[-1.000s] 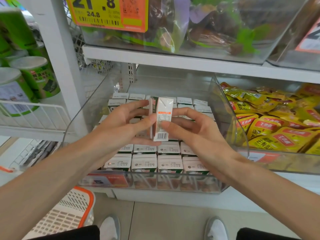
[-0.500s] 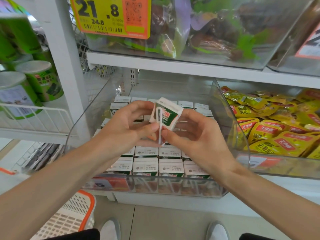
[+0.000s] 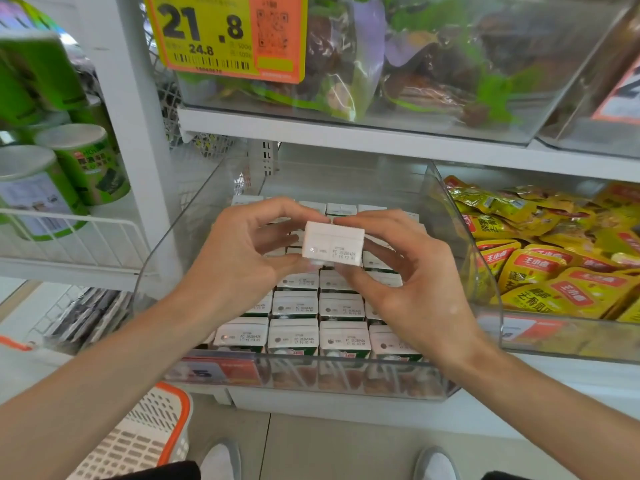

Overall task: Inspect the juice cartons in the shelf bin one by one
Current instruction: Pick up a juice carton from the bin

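Observation:
A small juice carton (image 3: 332,244) hangs above the clear shelf bin (image 3: 311,379), its white top with a printed date code turned toward me. My left hand (image 3: 242,258) pinches its left side between thumb and fingers. My right hand (image 3: 401,271) pinches its right side the same way. Below, several rows of identical cartons (image 3: 294,336) stand upright in the bin, white tops up. My hands hide the middle rows.
A bin of yellow snack packets (image 3: 554,258) adjoins on the right. Green canisters (image 3: 79,164) stand in a wire rack at the left. The shelf above carries a clear bin with a yellow price tag (image 3: 225,36). A white-and-orange basket (image 3: 138,441) stands on the floor by my shoes.
The carton has been rotated in both hands: from its barcode side, through a tilt showing the straw and green face, to its white dated top facing me.

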Tool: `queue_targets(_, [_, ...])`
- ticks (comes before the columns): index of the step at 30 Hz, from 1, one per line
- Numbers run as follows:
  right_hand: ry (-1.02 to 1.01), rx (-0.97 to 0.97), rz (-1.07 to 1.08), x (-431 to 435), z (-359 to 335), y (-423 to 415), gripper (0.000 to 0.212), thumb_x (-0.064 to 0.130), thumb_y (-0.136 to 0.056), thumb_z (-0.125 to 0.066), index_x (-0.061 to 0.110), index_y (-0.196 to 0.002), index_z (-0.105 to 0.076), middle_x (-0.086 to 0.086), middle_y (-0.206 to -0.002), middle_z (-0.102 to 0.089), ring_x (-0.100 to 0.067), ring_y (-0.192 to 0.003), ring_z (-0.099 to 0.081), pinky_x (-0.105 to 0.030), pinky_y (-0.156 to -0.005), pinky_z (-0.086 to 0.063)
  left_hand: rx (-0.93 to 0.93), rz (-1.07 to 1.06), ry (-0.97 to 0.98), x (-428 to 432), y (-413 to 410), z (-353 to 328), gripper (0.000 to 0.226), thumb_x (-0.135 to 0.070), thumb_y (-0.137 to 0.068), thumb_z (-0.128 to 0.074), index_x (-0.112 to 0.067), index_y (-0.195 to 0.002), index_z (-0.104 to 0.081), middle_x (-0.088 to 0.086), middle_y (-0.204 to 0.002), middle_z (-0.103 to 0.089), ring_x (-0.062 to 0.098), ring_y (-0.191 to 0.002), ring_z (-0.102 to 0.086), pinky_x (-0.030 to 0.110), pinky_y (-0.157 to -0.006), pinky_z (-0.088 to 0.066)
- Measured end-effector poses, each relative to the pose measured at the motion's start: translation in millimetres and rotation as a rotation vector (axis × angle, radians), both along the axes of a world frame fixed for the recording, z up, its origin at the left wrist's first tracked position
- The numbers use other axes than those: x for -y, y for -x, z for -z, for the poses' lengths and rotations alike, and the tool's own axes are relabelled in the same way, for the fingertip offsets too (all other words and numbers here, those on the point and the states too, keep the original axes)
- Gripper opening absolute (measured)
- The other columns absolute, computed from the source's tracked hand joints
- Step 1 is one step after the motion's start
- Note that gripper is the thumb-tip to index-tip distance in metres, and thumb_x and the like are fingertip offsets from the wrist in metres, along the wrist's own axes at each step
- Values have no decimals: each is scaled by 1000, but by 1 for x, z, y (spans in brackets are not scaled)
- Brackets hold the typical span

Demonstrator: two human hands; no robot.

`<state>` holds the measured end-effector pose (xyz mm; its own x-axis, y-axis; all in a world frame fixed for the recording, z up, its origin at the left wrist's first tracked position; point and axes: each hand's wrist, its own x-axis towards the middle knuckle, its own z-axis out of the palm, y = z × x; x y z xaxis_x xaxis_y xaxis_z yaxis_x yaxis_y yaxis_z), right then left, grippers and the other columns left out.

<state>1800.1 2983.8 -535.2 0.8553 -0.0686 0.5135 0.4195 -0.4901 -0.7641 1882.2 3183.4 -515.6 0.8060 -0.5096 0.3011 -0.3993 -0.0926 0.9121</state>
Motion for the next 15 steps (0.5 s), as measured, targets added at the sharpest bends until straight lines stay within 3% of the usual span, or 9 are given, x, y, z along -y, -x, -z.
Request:
queue_targets(5, [-356,-254,0,0,-14,0,45,20,-98,-74,25,-140,-61,-2,-104,-82,-16,-97,-80,-23,-86,-61,-45,-22,-44,0,0,0,56,-37,-76,-83,-40,-128,-65,-16,-106,-80,2,-102,-75,25,-95,-57])
queue_targets(7, [-551,-404,-3,1,-18,0,42,28,-100,-71,33,-140,-60,-7,-102,-82,-23,-95,-81,-24,-81,-63,-93,9,-20,1,2,0,50,-43,-87,-73,-41,-135,-59,-13,-102,-81,5,-97,-77,16,-86,-55])
queue_targets(9, [-697,-536,-11,2,-21,-3,34,31,-101,-69,29,-135,-65,-12,-104,-82,-25,-94,-81,-27,-78,-64,-92,12,2,4,3,0,34,-38,-100,-60,-37,-134,-62,-9,-99,-82,9,-91,-79,11,-77,-55])
queue_targets(12, [-779,-695,15,1,-23,-7,28,33,-106,-61,13,-120,-74,-19,-95,-81,-25,-78,-81,-25,-63,-63,-67,33,-40,6,2,2,32,-36,-103,-52,-34,-131,-68,-4,-105,-81,16,-92,-79,33,-82,-64])
queue_targets(15, [-825,-745,43,1,-24,-10,35,35,-108,-55,7,-105,-76,-17,-77,-77,-22,-61,-77,-23,-52,-59,-77,60,-54,8,2,4,35,-42,-99,-54,-38,-131,-68,-4,-111,-79,18,-91,-79,36,-86,-64])
